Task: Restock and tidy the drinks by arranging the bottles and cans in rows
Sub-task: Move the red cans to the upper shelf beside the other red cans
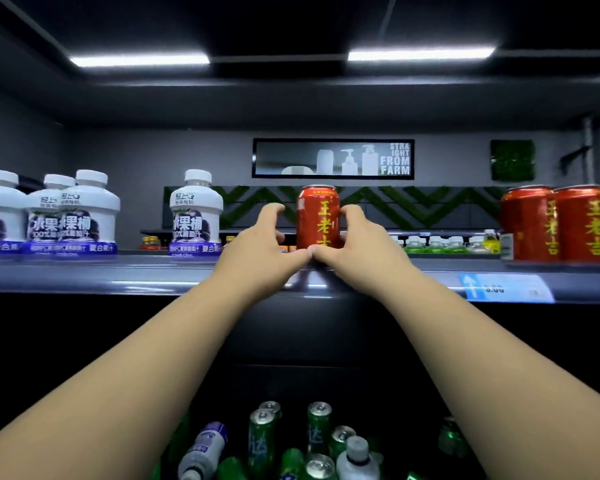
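Head view, red can [317, 216]: we see it upright on the shelf [84, 275].
Left hand [260, 244]: thumb at its base, fingers [274, 209] curved just beside.
Right hand [359, 242]: fingers curled against its side.
Neighbours: juice bottle [195, 216] to the left.

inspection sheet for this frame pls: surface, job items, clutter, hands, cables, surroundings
Surface: dark shelf, price tag on its front edge.
Job's things: lone red can upright mid-shelf; two red cans together at right; white bottles at left, one standing apart; green cans and loose bottles jumbled below.
Clutter: nothing seen.
Hands: right hand curls round the lone red can; left hand cupped beside it, fingers apart from it, thumb at its base.
Cables: nothing seen.
Surroundings: wall sign, ceiling lights, far shelf of small bottles.
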Demonstrator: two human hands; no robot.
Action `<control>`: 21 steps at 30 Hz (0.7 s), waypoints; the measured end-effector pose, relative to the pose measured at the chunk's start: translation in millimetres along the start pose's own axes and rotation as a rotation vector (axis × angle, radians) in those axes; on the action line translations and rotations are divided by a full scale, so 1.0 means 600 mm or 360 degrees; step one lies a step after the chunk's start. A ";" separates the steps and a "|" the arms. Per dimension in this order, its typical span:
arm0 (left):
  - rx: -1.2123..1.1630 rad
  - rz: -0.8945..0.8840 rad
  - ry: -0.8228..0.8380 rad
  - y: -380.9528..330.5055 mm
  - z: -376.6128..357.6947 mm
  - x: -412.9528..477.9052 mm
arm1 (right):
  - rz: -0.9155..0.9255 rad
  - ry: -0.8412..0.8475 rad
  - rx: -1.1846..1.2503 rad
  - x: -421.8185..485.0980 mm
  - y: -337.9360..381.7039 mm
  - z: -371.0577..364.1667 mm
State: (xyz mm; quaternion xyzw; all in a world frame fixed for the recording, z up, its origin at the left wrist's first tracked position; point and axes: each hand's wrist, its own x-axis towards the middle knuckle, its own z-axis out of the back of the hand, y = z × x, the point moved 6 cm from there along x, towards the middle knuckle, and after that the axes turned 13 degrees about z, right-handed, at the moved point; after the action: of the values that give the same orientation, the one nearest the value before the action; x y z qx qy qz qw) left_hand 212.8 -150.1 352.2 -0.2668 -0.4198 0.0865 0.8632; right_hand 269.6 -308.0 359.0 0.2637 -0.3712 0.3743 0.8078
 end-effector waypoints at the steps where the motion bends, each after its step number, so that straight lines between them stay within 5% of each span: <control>1: -0.0052 0.0042 0.0059 -0.006 -0.007 0.007 | 0.0049 0.0005 0.0018 -0.006 -0.005 0.009; 9: 0.0064 0.0065 -0.0020 -0.091 -0.068 0.013 | 0.0148 -0.0646 -0.0378 -0.107 -0.175 0.195; 17: -0.0020 -0.0031 0.0057 -0.242 -0.181 -0.014 | -0.0088 -0.0645 -0.0526 -0.162 -0.347 0.296; 21: -0.0017 -0.0024 0.0063 -0.299 -0.224 -0.027 | -0.0154 -0.0440 -0.0423 -0.168 -0.406 0.312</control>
State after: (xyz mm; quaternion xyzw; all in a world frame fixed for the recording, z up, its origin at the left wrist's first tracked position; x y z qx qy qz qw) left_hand 293.1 -359.3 368.9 -0.2700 -0.4051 0.0723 0.8705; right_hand 344.7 -622.8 352.2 0.2212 -0.5117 0.2430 0.7939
